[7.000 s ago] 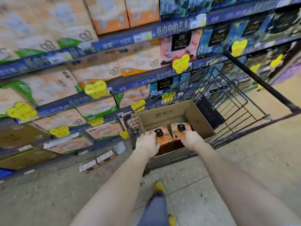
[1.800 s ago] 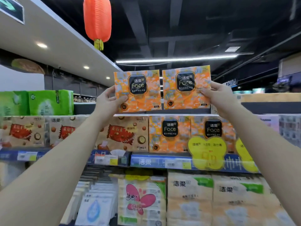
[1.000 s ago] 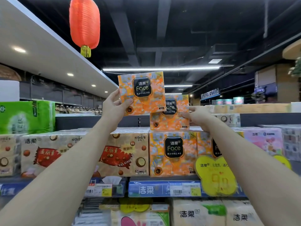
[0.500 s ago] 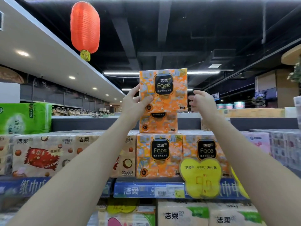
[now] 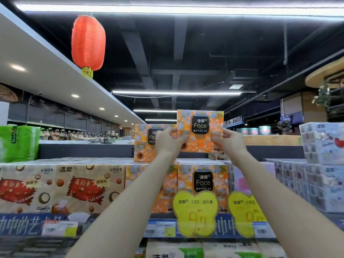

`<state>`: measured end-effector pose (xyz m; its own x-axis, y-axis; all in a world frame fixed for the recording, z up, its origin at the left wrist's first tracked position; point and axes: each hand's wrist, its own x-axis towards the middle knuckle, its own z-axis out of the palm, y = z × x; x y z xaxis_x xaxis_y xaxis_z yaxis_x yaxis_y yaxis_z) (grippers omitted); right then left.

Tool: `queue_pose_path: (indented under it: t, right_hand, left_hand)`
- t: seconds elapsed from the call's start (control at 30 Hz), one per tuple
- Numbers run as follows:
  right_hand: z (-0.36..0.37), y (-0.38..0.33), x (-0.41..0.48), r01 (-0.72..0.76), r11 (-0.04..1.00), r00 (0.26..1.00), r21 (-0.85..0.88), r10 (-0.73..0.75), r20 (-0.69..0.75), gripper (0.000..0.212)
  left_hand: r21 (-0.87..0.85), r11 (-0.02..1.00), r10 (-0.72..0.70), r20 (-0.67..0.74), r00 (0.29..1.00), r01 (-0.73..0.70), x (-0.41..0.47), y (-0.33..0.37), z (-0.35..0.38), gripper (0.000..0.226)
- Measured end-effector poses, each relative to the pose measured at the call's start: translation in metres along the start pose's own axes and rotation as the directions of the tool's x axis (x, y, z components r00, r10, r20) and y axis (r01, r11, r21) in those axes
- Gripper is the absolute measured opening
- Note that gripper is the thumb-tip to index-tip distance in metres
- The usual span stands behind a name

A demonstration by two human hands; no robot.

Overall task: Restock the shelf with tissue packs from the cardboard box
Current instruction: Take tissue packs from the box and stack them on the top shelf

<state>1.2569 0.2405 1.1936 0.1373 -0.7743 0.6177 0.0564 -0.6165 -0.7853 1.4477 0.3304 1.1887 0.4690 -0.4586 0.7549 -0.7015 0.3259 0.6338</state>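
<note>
Both hands are raised to the top of the shelf. My left hand (image 5: 168, 142) and my right hand (image 5: 229, 144) grip one orange "Face" tissue pack (image 5: 200, 131) by its lower corners and hold it upright, a little above the row of orange packs (image 5: 202, 180) on the top shelf. Just to its left, a second orange pack (image 5: 144, 144) stands on that row, partly hidden by my left hand. The cardboard box is out of view.
Brown-and-red tissue packs (image 5: 61, 187) fill the shelf to the left, with a green pack (image 5: 18, 142) on top. White patterned packs (image 5: 320, 146) are stacked at the right. Yellow price tags (image 5: 195, 213) hang on the blue shelf edge (image 5: 160, 228). A red lantern (image 5: 88, 43) hangs overhead.
The pack in my left hand has moved from above the placed pack to its right and lower. My right hand, open beside it before, now grips it too.
</note>
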Motion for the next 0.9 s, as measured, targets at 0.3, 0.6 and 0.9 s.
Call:
queue_pose_path:
  t: [0.3, 0.6, 0.9]
  right_hand:
    - [0.003, 0.025, 0.008, -0.057, 0.986, 0.997, -0.157, 0.064, 0.043, 0.062]
    - [0.008, 0.034, 0.012, -0.056, 0.94, 0.998, -0.336, 0.06, 0.003, 0.055]
    - [0.006, 0.027, 0.009, 0.019, 0.882, 0.994, -0.471, 0.032, 0.101, 0.042]
  left_hand:
    - [0.162, 0.983, -0.091, 0.052, 0.994, 0.081, -0.005, -0.009, 0.015, 0.047]
    - [0.288, 0.954, -0.069, -0.059, 0.996, 0.083, -0.004, -0.011, 0.022, 0.033]
    - [0.334, 0.942, -0.044, 0.0, 0.999, 0.041, -0.006, -0.008, 0.019, 0.035]
